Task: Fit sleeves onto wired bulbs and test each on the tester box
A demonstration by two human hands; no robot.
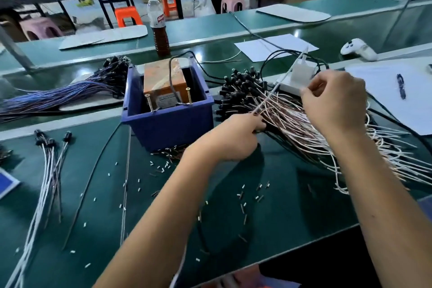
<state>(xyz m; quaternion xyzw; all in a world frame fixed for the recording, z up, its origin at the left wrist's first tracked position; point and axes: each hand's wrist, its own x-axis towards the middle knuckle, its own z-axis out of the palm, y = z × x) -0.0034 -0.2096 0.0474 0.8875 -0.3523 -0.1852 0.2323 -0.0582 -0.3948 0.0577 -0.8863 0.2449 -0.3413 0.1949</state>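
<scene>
A big heap of wired bulbs [268, 103] with black heads and pale wires lies right of the tester box [167, 110], a blue bin holding an orange unit with two brass screws. My left hand [236, 135] pinches wires at the heap's near edge. My right hand [336, 103] is raised over the heap, fingers closed on a thin pale wire [278, 84] that runs taut between the two hands. Small white and dark sleeves [161, 167] lie scattered on the green mat in front of the box.
A few wired bulbs [50, 166] lie at the left; a blue-wired bundle [70, 91] lies behind them. Behind the box stands a bottle [160, 28]. White paper with a pen [401, 85], a white power block [299, 77] and a white controller [358, 49] sit at right.
</scene>
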